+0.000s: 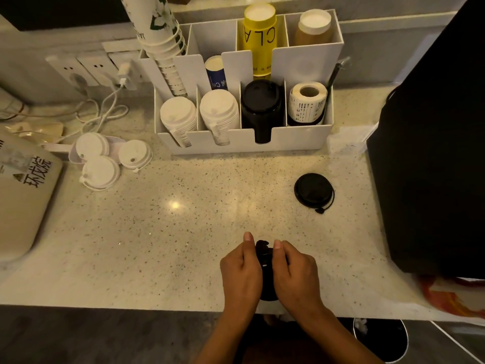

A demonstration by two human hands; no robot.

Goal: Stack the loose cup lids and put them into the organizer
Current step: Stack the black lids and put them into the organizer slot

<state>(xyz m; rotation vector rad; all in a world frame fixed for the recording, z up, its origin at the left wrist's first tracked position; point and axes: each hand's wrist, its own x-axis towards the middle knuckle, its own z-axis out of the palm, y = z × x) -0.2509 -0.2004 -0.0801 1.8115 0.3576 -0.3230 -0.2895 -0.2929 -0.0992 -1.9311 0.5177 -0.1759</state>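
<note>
Gripping black lids [265, 254] between my left hand [242, 271] and right hand [295, 271], fingers curled round them, above the bench [183, 219] edge, another black lid [313, 189] lying apart

A pale speckled stone counter [183, 232] carries everything here. At its back stands a white organizer [246, 143] with divided compartments. Left of the organizer, three loose white lids [99, 172] lie close together, two of them resting partly on a pale scoop [56, 147], and white cables [105, 111] trail across the surface behind them. A beige appliance [23, 195] with printed characters sits at the far left edge. One black lid [313, 189] lies flat by itself toward the right, well apart from the white ones. A large black box [433, 153] fills the right side of the counter.
</note>
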